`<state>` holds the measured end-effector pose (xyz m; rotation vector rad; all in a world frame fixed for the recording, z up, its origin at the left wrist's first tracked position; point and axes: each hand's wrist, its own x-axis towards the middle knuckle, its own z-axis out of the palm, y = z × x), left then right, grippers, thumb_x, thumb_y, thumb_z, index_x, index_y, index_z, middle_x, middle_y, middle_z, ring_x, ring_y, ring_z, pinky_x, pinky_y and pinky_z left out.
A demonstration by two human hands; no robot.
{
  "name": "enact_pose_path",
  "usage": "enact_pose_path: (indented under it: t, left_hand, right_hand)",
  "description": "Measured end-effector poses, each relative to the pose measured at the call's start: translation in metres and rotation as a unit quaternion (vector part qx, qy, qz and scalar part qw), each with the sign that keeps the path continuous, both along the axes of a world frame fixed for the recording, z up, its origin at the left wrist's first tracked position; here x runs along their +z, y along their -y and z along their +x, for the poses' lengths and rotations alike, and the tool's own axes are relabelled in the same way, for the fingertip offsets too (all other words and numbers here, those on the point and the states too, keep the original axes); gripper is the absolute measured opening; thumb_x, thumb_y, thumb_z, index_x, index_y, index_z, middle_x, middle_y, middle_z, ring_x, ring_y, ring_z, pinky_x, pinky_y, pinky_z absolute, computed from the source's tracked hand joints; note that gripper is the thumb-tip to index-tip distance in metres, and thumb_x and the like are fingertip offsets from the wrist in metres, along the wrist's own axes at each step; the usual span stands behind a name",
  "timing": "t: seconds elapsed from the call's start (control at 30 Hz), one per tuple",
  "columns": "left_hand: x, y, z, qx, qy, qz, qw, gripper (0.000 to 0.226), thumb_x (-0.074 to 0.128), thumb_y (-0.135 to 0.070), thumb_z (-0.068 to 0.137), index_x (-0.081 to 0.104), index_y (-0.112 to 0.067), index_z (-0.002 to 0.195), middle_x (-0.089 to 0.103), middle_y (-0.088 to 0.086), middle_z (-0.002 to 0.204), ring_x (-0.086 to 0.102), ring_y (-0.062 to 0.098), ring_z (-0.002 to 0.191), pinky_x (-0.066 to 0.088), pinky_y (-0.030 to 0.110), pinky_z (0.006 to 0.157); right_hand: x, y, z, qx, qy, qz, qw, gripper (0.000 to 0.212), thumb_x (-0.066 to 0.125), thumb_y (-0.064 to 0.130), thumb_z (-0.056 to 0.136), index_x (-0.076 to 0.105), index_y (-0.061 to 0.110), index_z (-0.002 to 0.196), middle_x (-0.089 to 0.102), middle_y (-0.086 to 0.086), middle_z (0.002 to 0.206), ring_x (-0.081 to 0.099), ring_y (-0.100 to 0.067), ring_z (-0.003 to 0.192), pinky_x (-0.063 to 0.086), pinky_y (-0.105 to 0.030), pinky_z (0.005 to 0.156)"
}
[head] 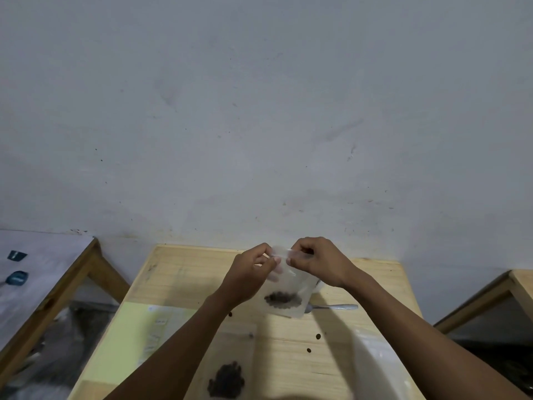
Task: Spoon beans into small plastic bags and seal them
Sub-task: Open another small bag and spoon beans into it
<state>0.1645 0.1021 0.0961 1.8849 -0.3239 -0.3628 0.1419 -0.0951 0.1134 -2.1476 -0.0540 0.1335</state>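
Hands: my left hand (253,272) and right hand (314,262) pinched the top edge of the small clear plastic bag (291,284), close together.
Bag: it hung above the pale wooden table (360,284), dark beans (282,300) pooled at its bottom.
Risk: I judged a partly pressed seal could leak, or a slipped pinch could drop it onto the metal spoon (334,307).

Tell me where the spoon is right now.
In the head view, the spoon lies on the wooden table right of centre, its bowl tucked behind the held bag, handle pointing right under the right hand.

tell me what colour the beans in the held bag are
Dark brown, nearly black beans, seen in the head view.
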Motion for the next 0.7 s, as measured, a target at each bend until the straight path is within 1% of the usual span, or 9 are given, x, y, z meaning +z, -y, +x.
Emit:
enact_pose_path:
  t: [0.03,0.1,0.2,0.27,0.37,0.47,0.53,0.63,0.7]
  left_hand:
    - [0.001,0.0,-0.001,0.001,0.007,0.005,1.0,0.021,0.06,-0.026,0.095,0.056,-0.012,0.08,0.075,0.004,0.079,0.073,0.023,0.069,0.054,0.039,0.075]
    - [0.002,0.0,-0.003,-0.001,0.035,0.023,0.999,0.021,0.057,-0.026,0.096,0.058,-0.012,0.08,0.074,0.001,0.08,0.073,0.018,0.068,0.052,0.034,0.074]
    - [0.002,0.0,-0.005,0.0,0.087,0.041,0.995,0.019,0.055,-0.021,0.097,0.059,-0.014,0.08,0.073,-0.002,0.081,0.072,0.012,0.067,0.048,0.018,0.065]
    - [0.001,0.0,-0.005,0.007,0.093,0.03,0.995,0.018,0.054,-0.019,0.097,0.059,-0.012,0.081,0.072,0.0,0.08,0.072,0.012,0.066,0.046,0.014,0.061]
    - [0.002,-0.006,-0.003,0.017,0.087,0.007,0.996,0.017,0.054,-0.017,0.097,0.058,-0.011,0.081,0.072,0.004,0.081,0.073,0.016,0.066,0.047,0.014,0.06]
    - [0.002,-0.02,0.001,0.042,0.083,-0.012,0.996,0.018,0.053,-0.017,0.098,0.057,-0.01,0.082,0.071,0.005,0.082,0.073,0.017,0.068,0.046,0.013,0.06]
    - [0.001,-0.026,0.0,0.037,0.073,-0.013,0.997,0.018,0.053,-0.017,0.098,0.057,-0.01,0.081,0.071,0.006,0.083,0.074,0.018,0.069,0.044,0.013,0.06]
    - [-0.002,-0.027,-0.003,0.045,0.066,-0.015,0.997,0.019,0.052,-0.017,0.098,0.057,-0.009,0.082,0.07,0.007,0.083,0.073,0.02,0.067,0.043,0.013,0.06]
    - [-0.004,-0.029,-0.003,0.053,0.059,-0.027,0.996,0.019,0.051,-0.018,0.098,0.056,-0.007,0.084,0.069,0.007,0.083,0.073,0.023,0.066,0.047,0.019,0.064]
  right_hand:
    - [-0.001,-0.001,0.0,0.001,0.004,-0.002,1.0,0.014,0.069,0.026,0.084,0.064,0.025,0.071,0.059,0.009,0.069,0.052,-0.006,0.061,0.042,-0.023,0.057]
    - [-0.002,-0.002,0.0,0.01,0.015,-0.014,1.0,0.013,0.069,0.026,0.085,0.065,0.022,0.073,0.06,0.01,0.071,0.052,-0.006,0.063,0.042,-0.022,0.059]
    - [-0.002,-0.003,-0.001,0.018,0.027,-0.019,0.999,0.015,0.07,0.027,0.085,0.064,0.017,0.075,0.059,0.011,0.07,0.05,-0.005,0.062,0.039,-0.02,0.059]
    - [-0.001,-0.004,-0.001,0.02,0.025,-0.014,0.999,0.016,0.07,0.028,0.086,0.065,0.015,0.076,0.06,0.009,0.071,0.052,-0.006,0.063,0.04,-0.02,0.059]
    - [0.001,-0.002,-0.002,0.012,0.016,-0.009,1.0,0.017,0.069,0.029,0.087,0.063,0.016,0.077,0.063,0.009,0.074,0.055,-0.006,0.065,0.042,-0.02,0.059]
    - [0.001,0.008,-0.006,0.002,0.017,0.0,1.0,0.023,0.071,0.026,0.087,0.057,0.02,0.07,0.064,0.008,0.074,0.054,-0.002,0.06,0.045,-0.021,0.058]
    - [-0.002,0.01,-0.009,0.009,0.019,-0.001,1.0,0.025,0.071,0.024,0.087,0.055,0.017,0.069,0.063,0.005,0.072,0.053,-0.003,0.058,0.046,-0.022,0.057]
    - [-0.007,0.003,-0.01,-0.015,0.02,0.007,1.0,0.022,0.071,0.025,0.087,0.059,0.011,0.075,0.06,0.001,0.068,0.05,-0.008,0.055,0.046,-0.027,0.054]
    - [-0.009,-0.001,-0.011,-0.036,0.001,0.059,0.998,0.02,0.071,0.025,0.087,0.063,0.009,0.079,0.059,-0.003,0.068,0.052,-0.01,0.057,0.045,-0.028,0.054]
